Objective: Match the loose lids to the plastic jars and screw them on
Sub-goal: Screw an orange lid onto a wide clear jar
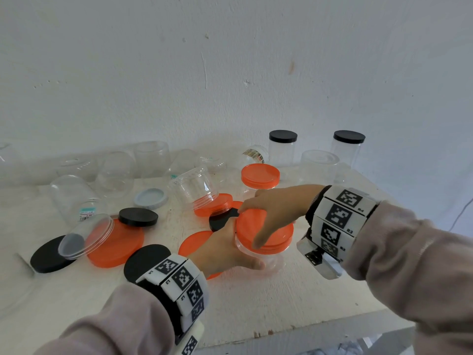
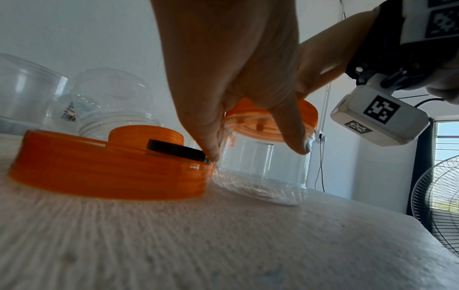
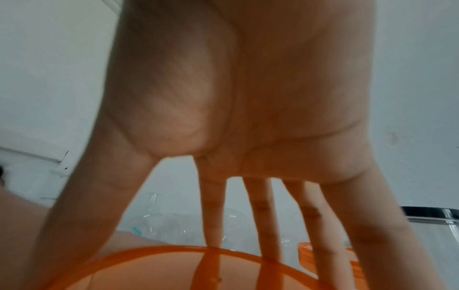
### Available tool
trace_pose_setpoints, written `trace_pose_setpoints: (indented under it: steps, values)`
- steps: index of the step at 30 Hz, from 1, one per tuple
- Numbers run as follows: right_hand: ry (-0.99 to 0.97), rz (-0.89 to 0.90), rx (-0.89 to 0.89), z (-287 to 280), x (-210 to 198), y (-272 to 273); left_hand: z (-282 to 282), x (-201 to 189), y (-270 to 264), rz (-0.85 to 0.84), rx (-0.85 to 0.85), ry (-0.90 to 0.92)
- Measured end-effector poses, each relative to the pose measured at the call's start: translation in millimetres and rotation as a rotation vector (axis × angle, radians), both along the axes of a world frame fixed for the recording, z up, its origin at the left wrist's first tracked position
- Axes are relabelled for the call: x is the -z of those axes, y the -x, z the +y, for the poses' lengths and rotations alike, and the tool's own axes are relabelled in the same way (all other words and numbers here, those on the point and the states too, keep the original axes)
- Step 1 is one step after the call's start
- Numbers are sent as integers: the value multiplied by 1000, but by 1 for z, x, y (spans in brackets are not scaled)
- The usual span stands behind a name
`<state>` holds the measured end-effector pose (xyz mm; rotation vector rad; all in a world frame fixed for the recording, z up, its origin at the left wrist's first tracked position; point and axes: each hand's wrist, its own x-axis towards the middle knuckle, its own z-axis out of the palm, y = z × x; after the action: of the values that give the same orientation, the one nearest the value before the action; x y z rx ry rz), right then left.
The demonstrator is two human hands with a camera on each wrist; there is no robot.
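Note:
A small clear jar point(image 1: 266, 261) stands on the white table point(image 1: 294, 298) with an orange lid point(image 1: 271, 231) sitting on its mouth. My left hand point(image 1: 225, 249) grips the jar's body from the left, thumb in front and fingers behind. From above, my right hand point(image 1: 271, 206) spans the lid, its thumb and fingers spread round the rim. The left wrist view shows the jar point(image 2: 261, 170), the lid point(image 2: 309, 113) and my left hand point(image 2: 248, 88) on them. In the right wrist view my right hand point(image 3: 248, 98) reaches down onto the lid point(image 3: 149, 274).
Several open clear jars stand at the back left, and one point(image 1: 194, 188) lies tipped on orange lids. A lidded orange jar point(image 1: 260, 178) and two black-lidded jars point(image 1: 282, 147) point(image 1: 348, 147) stand behind. Loose orange point(image 1: 115, 244), black point(image 1: 138, 217) and grey point(image 1: 151, 198) lids lie left. A fan point(image 2: 437, 206) stands right.

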<state>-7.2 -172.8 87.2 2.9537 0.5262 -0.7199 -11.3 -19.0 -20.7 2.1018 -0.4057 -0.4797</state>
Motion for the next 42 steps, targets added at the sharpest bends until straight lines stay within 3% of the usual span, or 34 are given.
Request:
trace_pose_setpoints:
  steps: [5,12,19,27,33,42]
  values:
    - [74,-36,56,1,4,1,-1,1,1,-13,30,-3]
    - [85,67,-21,0,-6,2,-3,2,1,-47,29,-21]
    - [41,-72,80,-3,7,3,-2,4,-1,-36,29,-13]
    - [-5,50,-4,-4,3,1,-3,6,-3,-29,27,-19]
    - [38,-53,52,-3,11,1,-2,7,-3,-23,27,-10]
    - [49,66,-5,-1,3,-1,-2,8,-4,-8,21,9]
